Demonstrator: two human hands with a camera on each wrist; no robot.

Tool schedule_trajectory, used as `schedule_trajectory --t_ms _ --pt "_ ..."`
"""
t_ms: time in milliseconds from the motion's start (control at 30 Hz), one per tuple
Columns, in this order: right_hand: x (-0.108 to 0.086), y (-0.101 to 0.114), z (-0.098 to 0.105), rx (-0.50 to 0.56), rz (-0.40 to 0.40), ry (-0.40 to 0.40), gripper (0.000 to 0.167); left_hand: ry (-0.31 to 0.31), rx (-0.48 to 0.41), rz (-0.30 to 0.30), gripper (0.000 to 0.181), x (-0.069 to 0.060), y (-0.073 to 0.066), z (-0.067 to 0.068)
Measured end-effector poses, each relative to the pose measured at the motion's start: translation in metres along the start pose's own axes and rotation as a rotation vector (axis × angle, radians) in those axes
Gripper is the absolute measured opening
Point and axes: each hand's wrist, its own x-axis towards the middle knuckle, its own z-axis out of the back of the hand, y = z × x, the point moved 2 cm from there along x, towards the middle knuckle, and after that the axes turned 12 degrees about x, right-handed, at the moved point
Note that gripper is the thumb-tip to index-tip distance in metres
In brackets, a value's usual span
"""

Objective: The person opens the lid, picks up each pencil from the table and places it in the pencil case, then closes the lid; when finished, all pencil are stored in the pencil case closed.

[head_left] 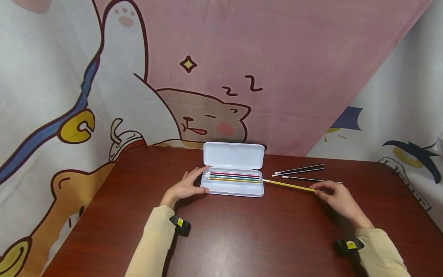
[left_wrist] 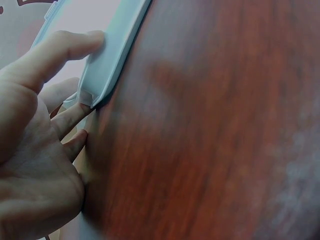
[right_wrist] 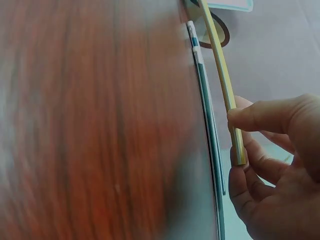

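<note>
Yellow pencil [head_left: 288, 185], slim, straight, white-tipped, in the pinch of the right fingers [right_wrist: 267, 162], white case [head_left: 225, 187] in the left fingers' [left_wrist: 69, 119] grip.

In the head view, I read two characters, both the letter "Z", printed in dark strokes on the pink backdrop [head_left: 294, 57] near the upper centre of the frame. The smaller Z [head_left: 230, 91] stands lower left; the larger Z [head_left: 253, 82] stands upper right of it. Both are above the printed sleeping animal [head_left: 214, 117]. At the right edge, I cannot resolve the outlined letter-like shapes [head_left: 410, 187]. Yellow patches on the black wrist devices, lower centre [head_left: 185, 227] and lower right [head_left: 340, 247], are too small to read.
</note>
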Motion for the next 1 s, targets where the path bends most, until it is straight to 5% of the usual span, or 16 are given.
schedule_trajectory --t_ms 433,1000 --pt "0.007 0.014 -0.025 0.020 -0.038 0.011 0.016 -0.010 -0.002 -0.002 0.080 0.000 0.000 0.000" --pt "0.025 0.030 -0.058 0.101 0.028 0.023 0.019 -0.015 -0.001 0.000 0.081 0.000 0.000 0.000"
